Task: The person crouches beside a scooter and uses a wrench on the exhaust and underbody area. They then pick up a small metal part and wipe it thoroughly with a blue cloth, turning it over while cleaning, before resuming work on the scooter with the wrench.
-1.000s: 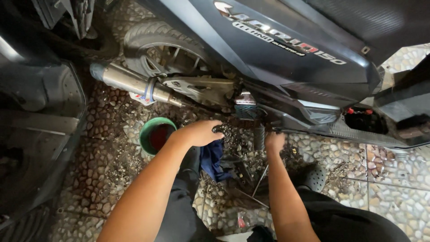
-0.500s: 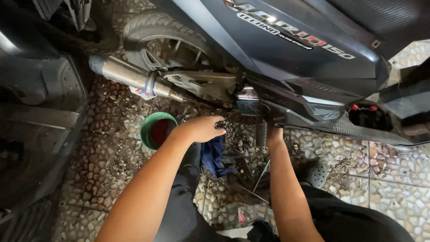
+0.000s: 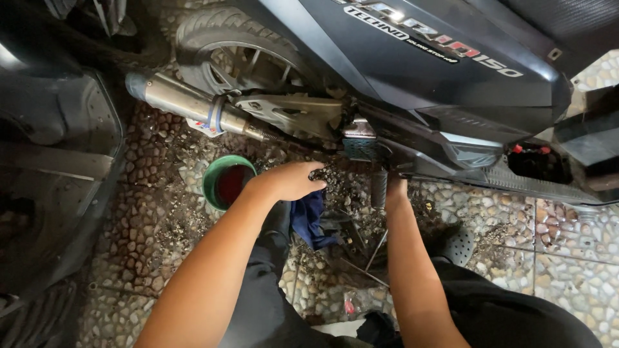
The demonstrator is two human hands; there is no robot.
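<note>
Scooter (image 3: 412, 84) underside, both hands (image 3: 293, 180) reaching, grip unclear

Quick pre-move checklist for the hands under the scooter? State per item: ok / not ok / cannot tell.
1. Left hand visible: ok, it rests palm down at the scooter's underside, fingertips on the grimy part.
2. Right hand visible: not ok, it reaches up under the body by the footpeg; fingers hidden.
3. What either hand grips: cannot tell.
4. Green bowl in place: ok, upright on the pebble floor, dark liquid inside, left of the left hand.
5. Blue rag in reach: ok, lies just below the left hand.
6. Exhaust pipe clear of hands: ok, apart from both.
</note>
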